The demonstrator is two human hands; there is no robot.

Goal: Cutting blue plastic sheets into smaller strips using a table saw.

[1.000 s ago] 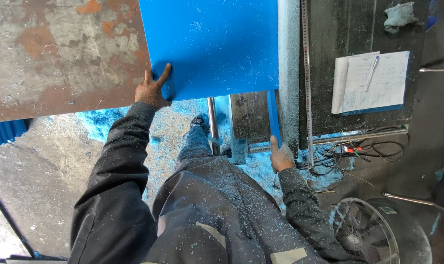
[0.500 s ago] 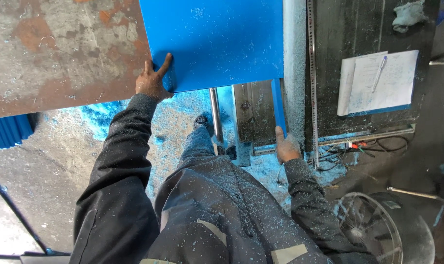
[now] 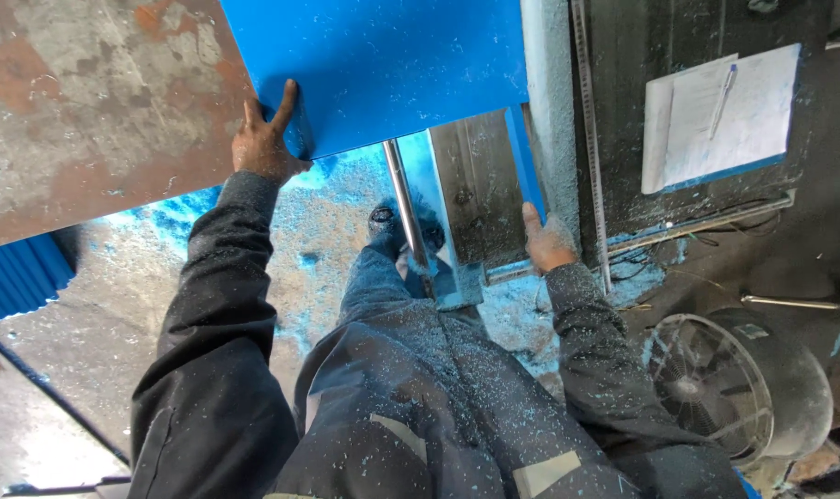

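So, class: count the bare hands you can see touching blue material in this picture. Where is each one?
2. The left hand grips the near left corner of the big blue sheet. The right hand presses the narrow blue strip beside the grey rail. No others show.

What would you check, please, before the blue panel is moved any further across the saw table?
1. Left hand gripping the near corner of the blue panel: ok.
2. Right hand on the narrow blue strip beside the panel: ok.
3. Panel edge against the grey fence: cannot tell.
4. Blade position and guard: cannot tell, hidden.
5. Floor free of blue shavings: not ok.
6. Clipboard away from the panel: ok.
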